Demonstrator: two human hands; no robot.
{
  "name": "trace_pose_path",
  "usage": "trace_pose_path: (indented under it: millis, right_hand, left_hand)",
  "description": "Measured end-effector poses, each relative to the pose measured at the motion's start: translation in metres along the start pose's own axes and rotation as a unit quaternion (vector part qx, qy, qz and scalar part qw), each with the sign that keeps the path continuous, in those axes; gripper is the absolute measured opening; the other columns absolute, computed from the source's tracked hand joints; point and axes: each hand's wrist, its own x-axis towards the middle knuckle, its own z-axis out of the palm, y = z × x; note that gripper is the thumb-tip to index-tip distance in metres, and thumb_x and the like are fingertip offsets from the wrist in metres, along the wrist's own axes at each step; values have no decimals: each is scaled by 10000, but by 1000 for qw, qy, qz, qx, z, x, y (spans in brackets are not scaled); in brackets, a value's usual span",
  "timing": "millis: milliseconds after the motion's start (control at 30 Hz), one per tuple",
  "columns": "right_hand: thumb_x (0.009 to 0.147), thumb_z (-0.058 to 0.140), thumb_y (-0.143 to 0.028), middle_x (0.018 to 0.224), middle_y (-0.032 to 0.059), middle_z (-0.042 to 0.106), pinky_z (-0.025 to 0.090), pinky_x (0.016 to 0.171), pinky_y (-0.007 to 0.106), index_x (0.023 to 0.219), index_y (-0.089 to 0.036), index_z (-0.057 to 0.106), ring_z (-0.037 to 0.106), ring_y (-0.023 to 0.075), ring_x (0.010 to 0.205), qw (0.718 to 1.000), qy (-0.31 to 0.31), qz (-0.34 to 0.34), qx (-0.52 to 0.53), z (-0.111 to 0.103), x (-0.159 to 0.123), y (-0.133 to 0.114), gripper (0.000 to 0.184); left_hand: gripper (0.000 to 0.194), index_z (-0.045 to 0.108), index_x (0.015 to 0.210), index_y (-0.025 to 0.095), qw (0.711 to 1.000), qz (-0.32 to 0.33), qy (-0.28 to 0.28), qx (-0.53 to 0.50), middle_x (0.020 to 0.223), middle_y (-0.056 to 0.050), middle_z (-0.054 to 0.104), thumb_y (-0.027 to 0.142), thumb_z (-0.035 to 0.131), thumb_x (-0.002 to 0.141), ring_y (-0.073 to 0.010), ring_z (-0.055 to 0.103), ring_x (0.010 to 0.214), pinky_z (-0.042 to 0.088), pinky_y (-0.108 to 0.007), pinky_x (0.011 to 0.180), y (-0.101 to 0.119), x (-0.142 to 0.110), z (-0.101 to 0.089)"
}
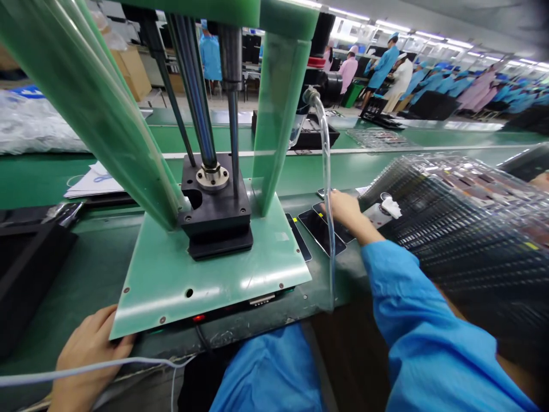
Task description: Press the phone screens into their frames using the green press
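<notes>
A press with a green base plate (206, 286), green uprights and a black pressing block (217, 220) stands before me. My left hand (88, 349) is at the plate's near left corner; its fingertips disappear beneath the edge, so its grip is hidden. Beyond the press's right side, my right hand (342, 207) reaches down to flat phone screens. Its fingers curl downward at their far ends, partly behind a clear hose (326, 171); what they pinch, if anything, is hidden. One dark phone screen (322, 230) lies left of this hand, and another phone screen (299, 237) is beside the base.
Stacked clear trays (446, 200) rise close to my right forearm. A white bottle (381, 213) stands beside them. On the left are a black tray (32, 269) and papers (96, 180). A white cable (94, 366) crosses my left wrist. Other people work in the background.
</notes>
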Motion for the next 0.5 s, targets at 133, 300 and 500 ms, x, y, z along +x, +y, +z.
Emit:
trace_pose_path:
  millis: [133, 300, 500]
  right_hand:
    - [995, 537, -501, 1212, 173, 652, 498, 900, 417, 1234, -171, 621, 622, 335, 1109, 995, 5, -99, -2, 20, -58, -48, 416]
    - [975, 536, -355, 1235, 188, 652, 510, 867, 409, 1422, -144, 492, 628, 345, 1110, 990, -3, -139, 8, 33, -95, -79, 496]
    - [990, 447, -302, 1356, 191, 605, 492, 923, 416, 1523, -166, 403, 633, 347, 1120, 988, 1, -149, 33, 37, -98, -79, 552]
  left_hand:
    - [188, 557, 941, 292, 1000, -25, -6, -3, 908, -46, 696, 423, 430, 893, -298, 657, 755, 494, -418, 616, 5, -1, 0]
    - [223, 582, 964, 246, 999, 23, 13, 33, 954, -65, 710, 388, 412, 935, -283, 663, 814, 510, -404, 689, 5, -3, 4]
    - [316, 661, 955, 192, 998, 16, 4, 60, 988, -79, 725, 385, 412, 979, -256, 666, 867, 510, -367, 749, 12, -3, 3]
